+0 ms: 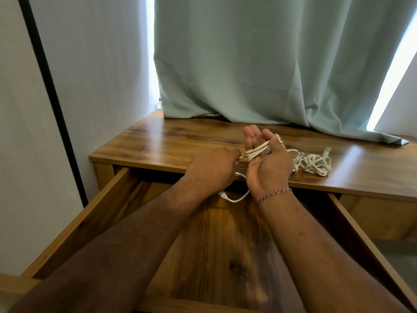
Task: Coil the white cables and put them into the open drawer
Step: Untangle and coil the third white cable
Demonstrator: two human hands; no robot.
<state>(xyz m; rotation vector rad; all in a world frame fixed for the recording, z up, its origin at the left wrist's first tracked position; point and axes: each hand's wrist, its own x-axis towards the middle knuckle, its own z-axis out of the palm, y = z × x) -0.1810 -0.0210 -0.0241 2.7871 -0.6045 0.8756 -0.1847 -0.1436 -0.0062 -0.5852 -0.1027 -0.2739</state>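
Hanging across the back, a pale green fabric curtain (270,64), its hem lying crumpled on the glossy brown wooden desk top (158,141). Gaping wide below the desk edge, the open wooden drawer (221,233), its floor showing bare grain between the two forearms. Reaching in palm-up over the desk's front edge, the right hand (267,163), fingers stretched nearly straight and thumb pressing down across several loops of white cable (259,152) wrapped round the palm. Closing in from the left, knuckles up, the left hand (212,167), fingers curled and pinching the strand of that same cable just beside the right palm. Trailing down from the left hand, the loose end of the cable, hanging over the drawer's back with a small white plug at its tip. Lying on the desk just to the right of the right hand, a second tangled bundle of white cable (316,164), with a clear plastic connector sticking up at its far side. Circling the right wrist, a thin red-and-white braided thread bracelet (273,195).
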